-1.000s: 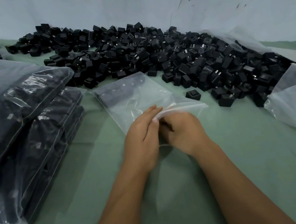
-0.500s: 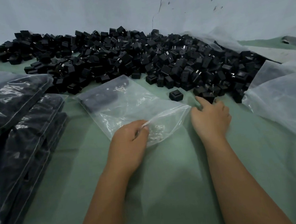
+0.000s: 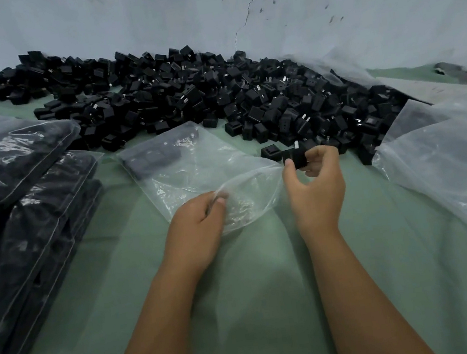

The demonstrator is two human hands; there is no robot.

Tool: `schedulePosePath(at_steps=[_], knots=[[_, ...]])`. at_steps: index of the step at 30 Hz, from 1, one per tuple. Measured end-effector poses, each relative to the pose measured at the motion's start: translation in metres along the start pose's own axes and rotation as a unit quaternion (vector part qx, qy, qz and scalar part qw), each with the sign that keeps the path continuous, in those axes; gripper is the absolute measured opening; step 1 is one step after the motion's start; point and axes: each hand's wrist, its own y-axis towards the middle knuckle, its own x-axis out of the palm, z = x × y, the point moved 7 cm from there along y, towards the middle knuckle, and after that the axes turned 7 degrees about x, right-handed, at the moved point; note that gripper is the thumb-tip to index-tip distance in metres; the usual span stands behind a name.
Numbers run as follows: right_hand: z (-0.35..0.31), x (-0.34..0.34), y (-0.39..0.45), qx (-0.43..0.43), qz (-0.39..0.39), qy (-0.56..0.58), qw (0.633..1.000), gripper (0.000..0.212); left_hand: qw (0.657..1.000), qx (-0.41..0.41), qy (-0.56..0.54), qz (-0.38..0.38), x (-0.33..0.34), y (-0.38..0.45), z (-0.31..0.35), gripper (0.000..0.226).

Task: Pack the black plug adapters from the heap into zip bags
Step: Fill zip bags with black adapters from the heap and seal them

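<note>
The right hand (image 3: pixel 315 187) pinches one black plug adapter (image 3: pixel 293 157) between thumb and fingertips, lifted just clear of the near edge of the heap (image 3: pixel 185 94) and held right beside the mouth of the zip bag (image 3: pixel 195 170). The whole move turns on that relation: the bag's opening lies immediately to the left of the held adapter, almost touching it, with the bag's long axis running away from the person and leftward toward its closed far end, where a few adapters already sit in a row. The left hand (image 3: pixel 200 225) is closed on the near lip of the bag, thumb and fingers gripping the film and lifting it so the mouth gapes toward the right hand. The right hand is thus the nearer one to both the heap and the opening — a short sideways push to the left, I judge, would carry the adapter inside, provided the left keeps the lip raised, since the thin film looks liable to sag shut. The heap stretches across the green bench (image 3: pixel 258 307) along the wall, just beyond the bag. To the left, filled bags (image 3: pixel 22 204) are stacked; to the right lie loose clear bags (image 3: pixel 447 163). No brand, label or writing can be read anywhere — the adapters show only pale metal prongs.
</note>
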Motion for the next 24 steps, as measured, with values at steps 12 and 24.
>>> schedulePosePath(at_steps=[12, 24], knots=[[-0.059, 0.027, -0.061, -0.285, -0.148, -0.052, 0.946, 0.007, 0.997, -0.017, -0.063, 0.045, -0.006, 0.000, -0.006, 0.029], [-0.032, 0.049, -0.062, -0.146, -0.303, -0.111, 0.935, 0.005, 0.991, 0.021, -0.084, 0.101, -0.014, -0.002, 0.008, 0.045]])
